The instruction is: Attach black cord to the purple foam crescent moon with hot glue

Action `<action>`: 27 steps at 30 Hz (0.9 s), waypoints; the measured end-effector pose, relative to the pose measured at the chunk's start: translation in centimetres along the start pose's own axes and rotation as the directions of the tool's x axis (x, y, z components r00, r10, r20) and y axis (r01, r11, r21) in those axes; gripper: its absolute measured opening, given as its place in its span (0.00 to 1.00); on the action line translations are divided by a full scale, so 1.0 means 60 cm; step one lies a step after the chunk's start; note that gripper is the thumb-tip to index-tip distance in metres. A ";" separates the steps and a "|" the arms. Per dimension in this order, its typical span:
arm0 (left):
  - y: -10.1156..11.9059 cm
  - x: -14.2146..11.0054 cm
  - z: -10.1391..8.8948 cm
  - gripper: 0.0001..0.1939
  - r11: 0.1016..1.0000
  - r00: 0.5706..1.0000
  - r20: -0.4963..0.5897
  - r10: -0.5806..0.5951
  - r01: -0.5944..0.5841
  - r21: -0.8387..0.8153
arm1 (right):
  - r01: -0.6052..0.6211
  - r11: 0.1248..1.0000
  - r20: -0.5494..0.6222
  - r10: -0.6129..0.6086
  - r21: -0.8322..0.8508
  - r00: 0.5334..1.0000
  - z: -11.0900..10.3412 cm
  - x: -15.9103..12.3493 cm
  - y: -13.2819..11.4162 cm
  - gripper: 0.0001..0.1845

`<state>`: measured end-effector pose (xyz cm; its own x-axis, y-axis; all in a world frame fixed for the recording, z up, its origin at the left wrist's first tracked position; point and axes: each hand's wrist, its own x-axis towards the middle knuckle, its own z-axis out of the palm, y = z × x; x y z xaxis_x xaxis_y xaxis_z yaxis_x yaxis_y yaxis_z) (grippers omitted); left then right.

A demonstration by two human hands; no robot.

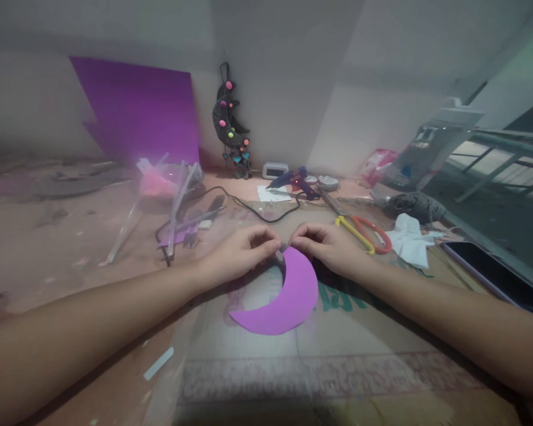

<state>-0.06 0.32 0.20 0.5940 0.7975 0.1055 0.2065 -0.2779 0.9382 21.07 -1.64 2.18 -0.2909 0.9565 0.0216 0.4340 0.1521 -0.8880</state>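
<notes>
A purple crescent moon cutout [299,296] lies over the cardboard, its upper tip between my two hands. At that tip a small dark bit [284,247], perhaps yarn, shows between my fingertips. My left hand [253,251] is closed in a pinch at the left of the tip; what exactly it grips is too small to make out. On the other side, my right hand [322,245] pinches with thumb and forefinger at the crescent's tip.
Behind my hands lie a hot glue gun [293,179] on white paper and scissors [355,228]. Dark yarn [415,206], crumpled tissue [411,239] and a phone [497,272] sit right. Glue sticks [177,207] lie left. A decorated dark crescent [228,118] hangs behind.
</notes>
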 end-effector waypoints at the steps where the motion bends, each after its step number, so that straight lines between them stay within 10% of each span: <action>1: 0.000 0.000 0.000 0.14 1.000 1.000 0.003 0.008 -0.008 0.021 | 0.006 1.000 -0.002 -0.006 -0.015 1.000 0.001 -0.001 -0.001 0.13; 27: 0.002 0.001 0.000 0.10 0.991 0.994 0.086 0.063 -0.073 0.112 | 0.186 0.944 0.076 -0.171 -0.273 0.982 0.003 -0.003 0.011 0.16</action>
<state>-0.03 0.33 0.33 0.6702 0.7296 0.1359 0.2487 -0.3933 0.8851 21.24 -1.77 1.50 -0.4248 0.8946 0.1384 0.5881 0.3890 -0.7091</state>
